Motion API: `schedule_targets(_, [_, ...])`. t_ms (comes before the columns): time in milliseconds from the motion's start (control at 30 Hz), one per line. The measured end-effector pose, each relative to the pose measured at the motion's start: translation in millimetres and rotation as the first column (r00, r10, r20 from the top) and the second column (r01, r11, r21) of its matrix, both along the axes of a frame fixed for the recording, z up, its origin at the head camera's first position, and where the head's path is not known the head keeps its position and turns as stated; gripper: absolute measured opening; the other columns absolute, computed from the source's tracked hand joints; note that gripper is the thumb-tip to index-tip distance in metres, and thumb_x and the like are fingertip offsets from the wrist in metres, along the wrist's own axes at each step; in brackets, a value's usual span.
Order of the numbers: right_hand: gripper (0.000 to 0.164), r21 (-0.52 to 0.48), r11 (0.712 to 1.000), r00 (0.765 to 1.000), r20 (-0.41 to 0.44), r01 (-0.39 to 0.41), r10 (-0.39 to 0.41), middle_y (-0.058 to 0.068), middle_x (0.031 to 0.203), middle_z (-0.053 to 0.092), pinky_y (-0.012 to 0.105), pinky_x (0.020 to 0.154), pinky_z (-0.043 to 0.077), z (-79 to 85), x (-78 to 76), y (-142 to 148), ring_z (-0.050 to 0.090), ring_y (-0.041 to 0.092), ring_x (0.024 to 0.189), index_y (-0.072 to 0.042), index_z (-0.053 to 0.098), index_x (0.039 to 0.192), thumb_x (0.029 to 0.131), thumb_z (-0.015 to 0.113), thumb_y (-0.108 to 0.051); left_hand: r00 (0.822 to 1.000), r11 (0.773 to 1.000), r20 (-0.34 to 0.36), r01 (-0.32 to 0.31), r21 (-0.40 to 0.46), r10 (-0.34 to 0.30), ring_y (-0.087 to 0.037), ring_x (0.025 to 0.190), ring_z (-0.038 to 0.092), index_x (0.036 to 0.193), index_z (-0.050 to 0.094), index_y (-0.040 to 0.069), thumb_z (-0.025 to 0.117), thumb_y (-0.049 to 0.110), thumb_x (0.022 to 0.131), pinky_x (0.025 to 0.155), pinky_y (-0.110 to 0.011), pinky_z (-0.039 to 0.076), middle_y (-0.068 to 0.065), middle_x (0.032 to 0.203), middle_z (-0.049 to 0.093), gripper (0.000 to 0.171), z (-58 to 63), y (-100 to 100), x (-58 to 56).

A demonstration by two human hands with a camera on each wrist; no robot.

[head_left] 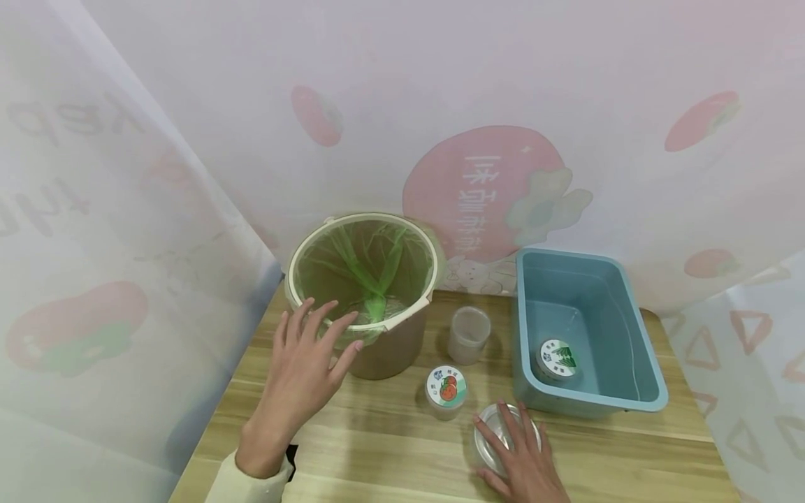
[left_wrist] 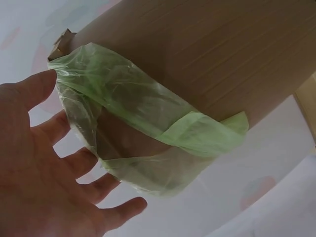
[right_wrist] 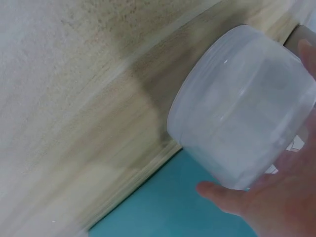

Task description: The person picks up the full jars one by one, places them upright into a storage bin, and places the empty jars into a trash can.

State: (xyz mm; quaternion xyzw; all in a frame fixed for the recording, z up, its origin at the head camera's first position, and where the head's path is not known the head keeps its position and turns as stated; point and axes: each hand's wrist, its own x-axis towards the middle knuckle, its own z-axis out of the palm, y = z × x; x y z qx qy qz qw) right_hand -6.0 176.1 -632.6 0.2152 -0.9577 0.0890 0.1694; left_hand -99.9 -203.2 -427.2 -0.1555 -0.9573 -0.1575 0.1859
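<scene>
Holds the left hand (head_left: pixel 303 374) at the near rim of the brown bin (head_left: pixel 393 353), with fingers spread and released; has thumb and fingertips right by the green liner (left_wrist: pixel 128 98) folded over that rim, touching or not, cannot tell; lays the right hand (head_left: pixel 527 461) over a clear tub (right_wrist: pixel 242 103), with fingers stretched across the top rather than clenched round it; has that tub just in front of the near left corner of the blue basin (head_left: pixel 566 279); cannot tell whether lifted or resting on the table (head_left: pixel 377 440); shows, beyond it, a tomato-labelled tub (head_left: pixel 446 388) and, farther back between bin and basin, a plain tub (head_left: pixel 469 337); has inside the basin, near its front left corner, a green-labelled tub (head_left: pixel 557 358); shows behind a pale curtain (head_left: pixel 251 126) with red prints.
</scene>
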Motion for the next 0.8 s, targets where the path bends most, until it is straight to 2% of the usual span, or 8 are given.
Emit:
schedule_targets(267, [0.088, 0.047, 0.999, 1.0, -0.027, -0.008, 0.009, 0.018, 0.167, 0.035, 0.068, 0.074, 0.062, -1.2, -2.6, 0.8, 0.041, 0.052, 0.142, -0.033, 0.054, 0.155, 0.078, 0.088, -0.058, 0.995, 0.999, -0.091, 0.046, -0.001, -0.046, -0.056, 0.151, 0.044, 0.14, 0.071, 0.014, 0.076, 0.035, 0.102, 0.123, -0.072, 0.041, -0.024, 0.149, 0.062, 0.043, -6.6, -2.2, -3.3])
schedule_targets(433, [0.078, 0.043, 0.999, 0.999, -0.037, -0.022, 0.024, 0.017, 0.169, 0.034, 0.067, 0.071, 0.061, 5.4, -2.1, 1.9, 0.042, 0.052, 0.141, -0.032, 0.055, 0.155, 0.086, 0.078, -0.061, 0.995, 0.998, -0.086, 0.056, 0.021, -0.054, -0.055, 0.152, 0.041, 0.14, 0.071, 0.014, 0.076, 0.033, 0.103, 0.121, -0.07, 0.044, -0.024, 0.15, 0.061, 0.042, -8.2, -2.0, -3.6])
schedule_targets(600, [0.067, 0.031, 0.999, 0.998, -0.054, -0.031, 0.032, 0.017, 0.169, 0.038, 0.066, 0.07, 0.06, 22.2, -0.5, 1.2, 0.043, 0.052, 0.141, -0.031, 0.057, 0.155, 0.098, 0.063, -0.065, 0.994, 0.998, -0.091, 0.06, 0.034, -0.056, -0.055, 0.153, 0.041, 0.14, 0.071, 0.013, 0.076, 0.031, 0.103, 0.121, -0.069, 0.045, -0.025, 0.149, 0.061, 0.041, -9.5, -1.2, -3.0])
schedule_targets(667, [0.067, 0.035, 0.999, 0.998, -0.056, -0.025, 0.027, 0.016, 0.169, 0.039, 0.065, 0.07, 0.06, 32.2, 0.9, 0.2, 0.044, 0.051, 0.142, -0.033, 0.057, 0.155, 0.097, 0.063, -0.065, 0.993, 0.998, -0.099, 0.062, 0.034, -0.058, -0.055, 0.153, 0.041, 0.139, 0.071, 0.013, 0.076, 0.03, 0.102, 0.121, -0.069, 0.045, -0.025, 0.149, 0.061, 0.041, -10.2, -1.0, -3.3])
schedule_targets(800, [0.073, 0.046, 0.999, 0.999, -0.051, -0.012, 0.015, 0.013, 0.171, 0.038, 0.061, 0.071, 0.06, 53.8, 4.3, -2.5, 0.042, 0.048, 0.144, -0.037, 0.056, 0.157, 0.091, 0.07, -0.063, 0.993, 0.997, -0.103, 0.062, 0.038, -0.058, -0.055, 0.153, 0.04, 0.139, 0.071, 0.013, 0.077, 0.03, 0.102, 0.121, -0.069, 0.045, -0.025, 0.149, 0.061, 0.041, -11.2, -0.6, -3.9])
